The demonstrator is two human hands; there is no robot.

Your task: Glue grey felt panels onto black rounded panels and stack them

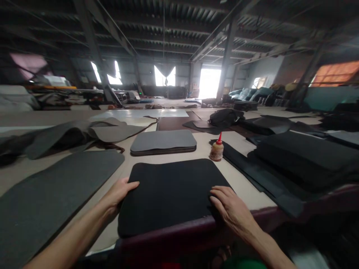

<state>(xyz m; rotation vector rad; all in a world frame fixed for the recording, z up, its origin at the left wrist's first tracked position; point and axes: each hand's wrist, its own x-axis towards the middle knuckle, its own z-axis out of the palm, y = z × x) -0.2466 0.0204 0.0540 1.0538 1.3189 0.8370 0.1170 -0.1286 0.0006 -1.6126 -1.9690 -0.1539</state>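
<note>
A black rounded-corner mat point(171, 194) lies at the table's front edge, its near side by the dark red edge. My left hand point(122, 190) is closed on its left edge, thumb on top and the other fingers mostly hidden at the side. Over the right edge, my right hand point(228, 203) is curled, fingers bent and pressed together against the mat. Just behind lies a neat stack of grey-topped mats point(164, 141). A squeeze bottle point(217, 150) with a red nozzle and brownish smears stands upright beyond the mat's right far corner.
Large dark grey sheet material point(61, 190) covers the left, with rumpled grey sheets point(84, 132) behind it. Black sheets and a thick stack point(305, 155) fill the right. A black bundle point(227, 117) lies farther back. The table's dark red edge point(179, 233) runs along the front.
</note>
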